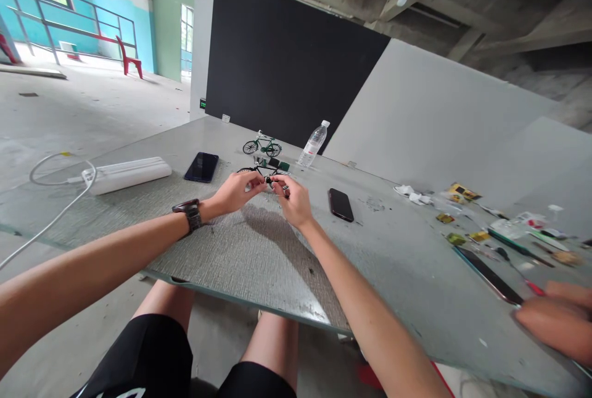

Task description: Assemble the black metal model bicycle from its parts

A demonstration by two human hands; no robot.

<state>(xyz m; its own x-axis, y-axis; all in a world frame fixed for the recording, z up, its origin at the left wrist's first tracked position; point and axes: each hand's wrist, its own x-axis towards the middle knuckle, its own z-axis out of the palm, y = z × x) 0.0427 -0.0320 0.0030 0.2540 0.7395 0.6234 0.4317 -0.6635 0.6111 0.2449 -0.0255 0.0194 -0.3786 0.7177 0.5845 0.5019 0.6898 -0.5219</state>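
Observation:
Both my hands meet over the middle of the table, fingertips almost touching. My left hand [241,189], with a dark watch on its wrist, pinches at a small dark part [269,181]. From the other side my right hand [291,199] closes its thumb and fingers on the same small part, whose kind is too small to make out. Right behind the fingers is a black model bicycle [259,168], partly hidden by my hands. Dark green pieces [279,165] lie beside it. Farther back a green model bicycle [263,145] stands upright.
A clear water bottle [313,145] stands behind my right hand. Phones lie left [201,166] and right [341,205]; a white power strip [124,174] with a cable is at far left. Tools and small packets [504,231] spread rightward, near another person's hand [555,324].

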